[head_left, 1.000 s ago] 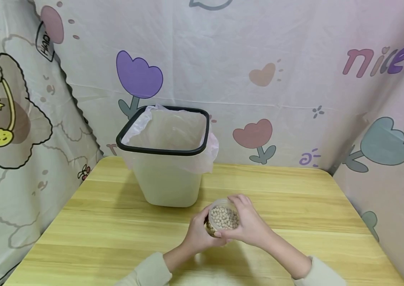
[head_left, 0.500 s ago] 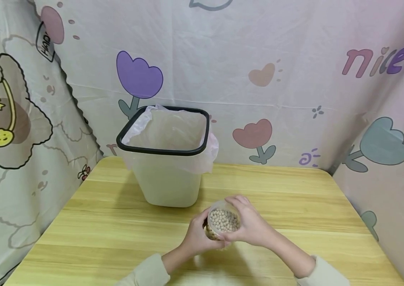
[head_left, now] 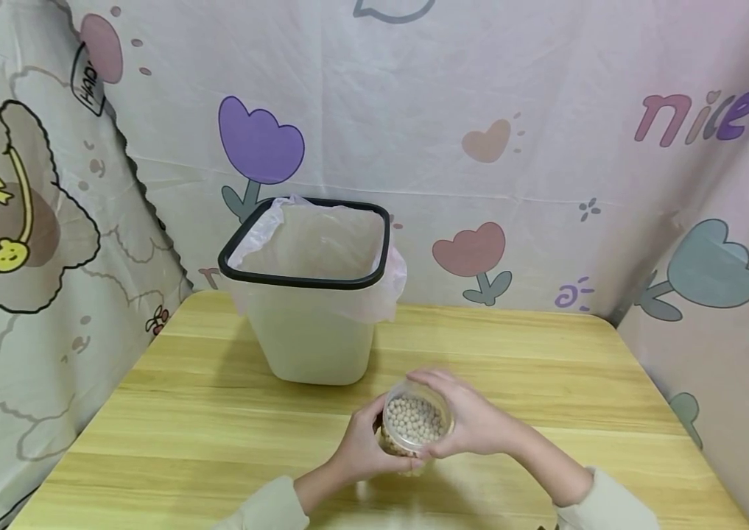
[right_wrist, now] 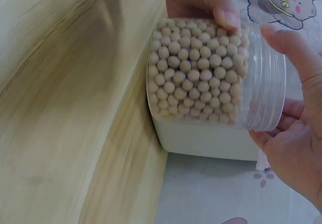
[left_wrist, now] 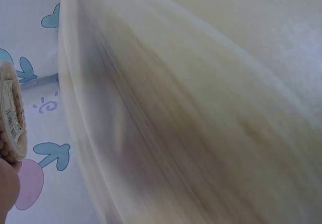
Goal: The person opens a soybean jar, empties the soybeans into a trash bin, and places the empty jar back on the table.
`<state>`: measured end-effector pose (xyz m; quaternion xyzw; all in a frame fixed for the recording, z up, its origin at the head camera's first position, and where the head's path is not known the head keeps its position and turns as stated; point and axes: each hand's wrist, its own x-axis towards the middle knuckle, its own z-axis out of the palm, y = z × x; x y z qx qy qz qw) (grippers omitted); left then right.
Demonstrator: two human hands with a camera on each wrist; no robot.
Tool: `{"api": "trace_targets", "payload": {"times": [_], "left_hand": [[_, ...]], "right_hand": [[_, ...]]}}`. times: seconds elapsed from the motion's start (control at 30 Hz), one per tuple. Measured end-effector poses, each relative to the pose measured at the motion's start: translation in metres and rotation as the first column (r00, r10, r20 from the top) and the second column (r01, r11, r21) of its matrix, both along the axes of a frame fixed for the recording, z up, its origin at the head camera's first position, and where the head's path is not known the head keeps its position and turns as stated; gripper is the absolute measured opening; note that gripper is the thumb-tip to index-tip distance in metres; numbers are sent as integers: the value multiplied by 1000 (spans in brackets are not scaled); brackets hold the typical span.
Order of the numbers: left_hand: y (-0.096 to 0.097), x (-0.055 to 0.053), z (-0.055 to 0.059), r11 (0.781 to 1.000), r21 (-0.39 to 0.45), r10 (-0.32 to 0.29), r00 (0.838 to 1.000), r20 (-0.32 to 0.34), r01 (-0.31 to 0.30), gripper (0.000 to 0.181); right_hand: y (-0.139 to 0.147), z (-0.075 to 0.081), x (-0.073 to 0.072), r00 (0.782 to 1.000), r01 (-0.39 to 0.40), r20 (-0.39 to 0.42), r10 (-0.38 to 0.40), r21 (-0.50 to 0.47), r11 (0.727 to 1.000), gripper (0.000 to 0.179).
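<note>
Jar [right_wrist: 257,78] near, right of bin [head_left: 317,338] | our left hand [head_left: 362,447] clasps it low, right hand [head_left: 475,421] high | we'd best steady it upright

Shows beige beads [right_wrist: 196,78], a clear jar [right_wrist: 264,83], a cream bin [head_left: 321,338] (black at the rim [head_left: 304,282]), a pale pink liner [head_left: 390,287] and cream sleeves [head_left: 613,504]. Turns streaky yellow across the table [head_left: 513,368]; bears purple, pink and blue-grey tulips [head_left: 261,143] on the whitish cloth [head_left: 387,110].

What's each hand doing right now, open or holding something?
Left hand: holding the jar of beige balls.
Right hand: holding the same jar, higher up.
</note>
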<state>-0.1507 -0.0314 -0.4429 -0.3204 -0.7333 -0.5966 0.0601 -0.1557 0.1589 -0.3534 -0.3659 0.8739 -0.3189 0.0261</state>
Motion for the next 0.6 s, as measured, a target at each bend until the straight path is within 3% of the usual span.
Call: {"api": "trace_targets", "payload": {"times": [0.2,0.37,0.5,0.6], "left_hand": [[1,-1,-4,1000,18,8,1000,-21,-7,83],[3,-2,-3,997,32,69,997,-25,-68,75],[5,-3,-4,994,34,104,994,-43,-102,74],[5,-3,-3,994,24,110,993,-43,-109,77]], "right_hand": [[1,-2,0,999,-25,35,25,3,1000,93],[-7,-6,5,993,114,-12,-114,-9,993,97],[-14,-8,9,968,240,-72,-240,4,971,92],[-16,-9,10,955,285,-89,-283,4,959,89]]}}
